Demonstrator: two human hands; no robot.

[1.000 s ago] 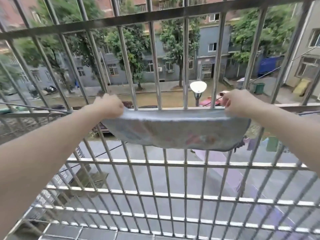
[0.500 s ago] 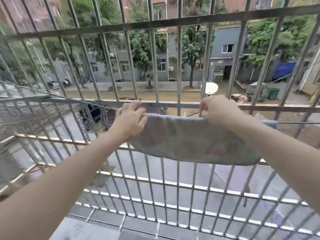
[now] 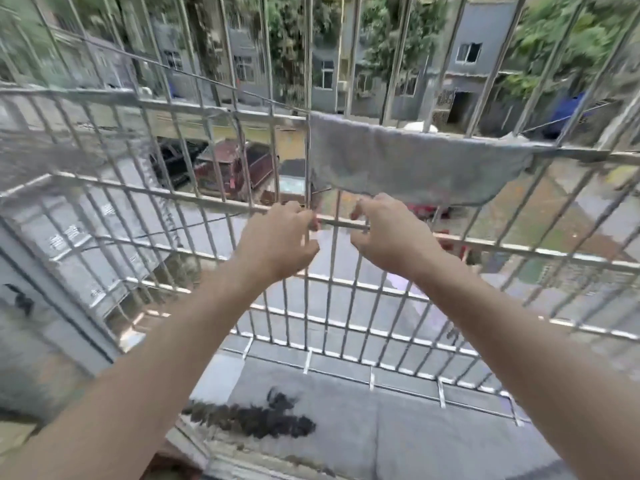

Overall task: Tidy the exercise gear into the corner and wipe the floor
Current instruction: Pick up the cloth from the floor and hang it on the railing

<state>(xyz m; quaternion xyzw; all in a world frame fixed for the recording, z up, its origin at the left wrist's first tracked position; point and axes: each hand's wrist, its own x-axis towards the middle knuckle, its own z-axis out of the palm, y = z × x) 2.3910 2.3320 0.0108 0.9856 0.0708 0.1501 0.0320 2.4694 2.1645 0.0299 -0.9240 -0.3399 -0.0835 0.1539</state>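
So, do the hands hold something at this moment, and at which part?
Nothing is held. The left hand and right hand are open and empty, below the grey cloth, which hangs alone over the metal rail.

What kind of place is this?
Probably an upstairs window or balcony enclosed by a metal grille: a cloth hangs on a bar, parked vehicles sit far below, and apartment buildings stand opposite.
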